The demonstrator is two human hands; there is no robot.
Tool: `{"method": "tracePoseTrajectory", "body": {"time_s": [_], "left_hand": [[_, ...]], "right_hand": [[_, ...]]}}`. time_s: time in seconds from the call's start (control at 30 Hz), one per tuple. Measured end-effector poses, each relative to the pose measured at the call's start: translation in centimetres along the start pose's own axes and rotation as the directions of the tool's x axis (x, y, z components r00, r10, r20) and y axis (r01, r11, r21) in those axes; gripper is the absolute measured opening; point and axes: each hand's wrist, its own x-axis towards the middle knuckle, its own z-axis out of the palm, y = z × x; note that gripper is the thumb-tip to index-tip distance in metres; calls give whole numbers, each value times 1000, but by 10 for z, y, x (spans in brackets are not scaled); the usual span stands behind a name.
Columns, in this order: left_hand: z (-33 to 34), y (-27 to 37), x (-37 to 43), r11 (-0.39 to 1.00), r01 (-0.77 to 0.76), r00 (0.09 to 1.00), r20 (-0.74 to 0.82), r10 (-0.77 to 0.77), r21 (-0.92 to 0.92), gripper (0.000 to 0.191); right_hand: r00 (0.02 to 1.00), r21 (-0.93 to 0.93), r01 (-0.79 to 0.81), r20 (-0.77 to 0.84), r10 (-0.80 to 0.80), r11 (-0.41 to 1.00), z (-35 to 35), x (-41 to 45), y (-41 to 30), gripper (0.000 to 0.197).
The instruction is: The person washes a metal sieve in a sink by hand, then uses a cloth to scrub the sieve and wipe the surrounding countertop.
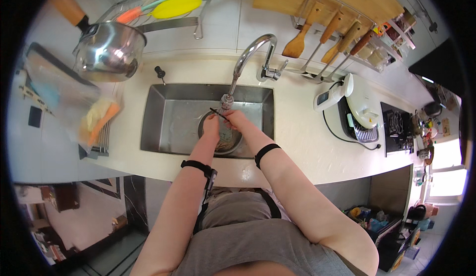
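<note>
Both my hands are over a round metal bowl (238, 147) that stands in the stainless steel sink (178, 123). My right hand (236, 120) grips a thin dark stick-like tool (218, 113), whose tip points up and to the left. Close beside it, my left hand (211, 126) has its fingers bent under the spray head (227, 100) of the chrome faucet (243, 58). Whether those fingers hold something is too small to tell. Brownish contents (225, 142) lie low in the bowl, partly hidden by my hands and wrists.
A steel saucepan (109, 49) is at the upper left, near a wire rack (199, 29). Wooden-handled spatulas (297, 45) hang behind the counter at the right. A pale countertop appliance (362, 105) with a black cord (333, 131) sits right of the sink. A black drain plug (160, 72) lies behind it.
</note>
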Motion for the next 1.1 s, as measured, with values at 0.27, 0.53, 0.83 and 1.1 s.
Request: {"method": "tracePoseTrajectory", "body": {"time_s": [0.27, 0.53, 0.83, 1.1], "left_hand": [[58, -7, -16, 883, 382, 905, 303, -298, -274, 8], [57, 0, 10, 538, 524, 819, 216, -532, -661, 11], [67, -15, -4, 460, 557, 766, 214, -606, -691, 15], [74, -20, -22, 571, 522, 838, 256, -482, -634, 15]], "right_hand": [[975, -247, 214, -4, -221, 945, -48, 16, 40, 23], [789, -507, 450, -159, -593, 735, -54, -40, -38, 39], [970, -248, 227, -26, -241, 942, -76, -50, -55, 9], [964, -5, 251, 87, -250, 968, -77, -67, -38, 19]]}}
